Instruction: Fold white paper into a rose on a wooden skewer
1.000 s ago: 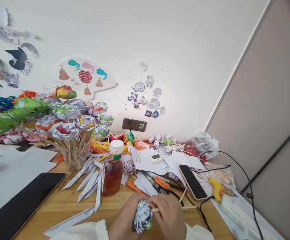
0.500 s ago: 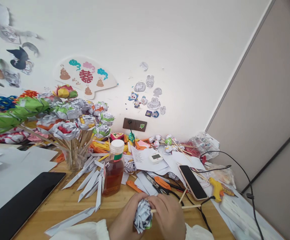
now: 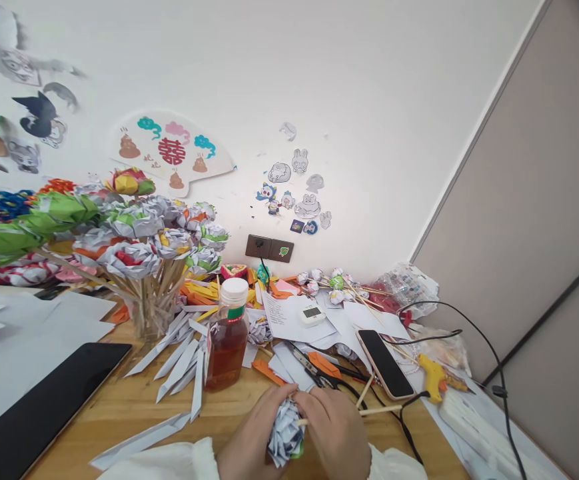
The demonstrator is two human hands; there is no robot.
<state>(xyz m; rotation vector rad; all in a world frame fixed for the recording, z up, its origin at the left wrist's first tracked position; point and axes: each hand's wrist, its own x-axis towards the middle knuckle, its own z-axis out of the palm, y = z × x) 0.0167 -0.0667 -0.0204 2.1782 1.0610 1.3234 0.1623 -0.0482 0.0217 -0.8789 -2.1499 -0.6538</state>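
A white folded paper flower [image 3: 285,437] with a bit of green at its lower edge is held between my two hands, low in the view. My left hand [image 3: 254,430] curls around its left side. My right hand [image 3: 336,427] is closed at its right side, around the wooden stick [image 3: 382,411] that runs out to the right from the flower. The fingertips of both hands meet at the flower's top. Black-handled scissors [image 3: 326,379] lie just beyond my right hand, and a bottle of amber liquid [image 3: 227,347] stands beyond my left.
Paper flowers [image 3: 134,257] on sticks fill a clear holder at left. Folded white strips [image 3: 184,363] lie beside the bottle. A black tablet [image 3: 54,407], a phone [image 3: 386,363], a yellow glue gun [image 3: 433,379] with cables, and a white timer [image 3: 312,315] surround the work area.
Both hands stay almost in place around the paper flower. The stick has shifted very slightly with the right fingers; everything else looks the same.
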